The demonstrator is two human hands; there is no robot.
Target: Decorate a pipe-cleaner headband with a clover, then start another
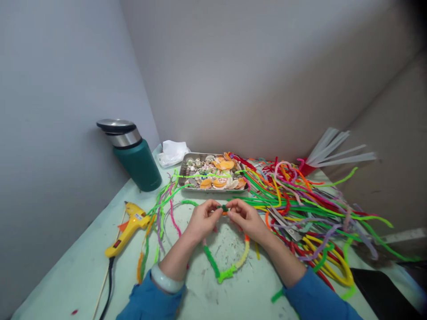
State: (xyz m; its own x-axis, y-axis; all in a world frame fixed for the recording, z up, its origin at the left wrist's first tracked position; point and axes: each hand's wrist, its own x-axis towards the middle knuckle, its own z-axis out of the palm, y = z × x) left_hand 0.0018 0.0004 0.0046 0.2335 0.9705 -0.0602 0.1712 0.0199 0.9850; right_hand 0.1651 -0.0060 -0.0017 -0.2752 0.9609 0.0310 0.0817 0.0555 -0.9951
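Two-handed, pinches a small dark-green piece [224, 208] between fingertips of left hand [207, 218] and right hand [244, 216] — narrow grip, piece partly hidden at the tips. Has a fuzzy loop [211, 261] just below at six o'clock; cannot tell if joined. Shows a label on the yellow glue gun [131, 226], nine o'clock, and a mark on the teal bottle [138, 166], ten — both too small to read. Has a metal tray [213, 190] of shells [224, 165] at twelve, pipe cleaners [267, 202] and scissors [286, 226] crowding three.

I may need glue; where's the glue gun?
In the head view, the yellow glue gun lies at left, in front of the teal bottle, beside pipe cleaners.
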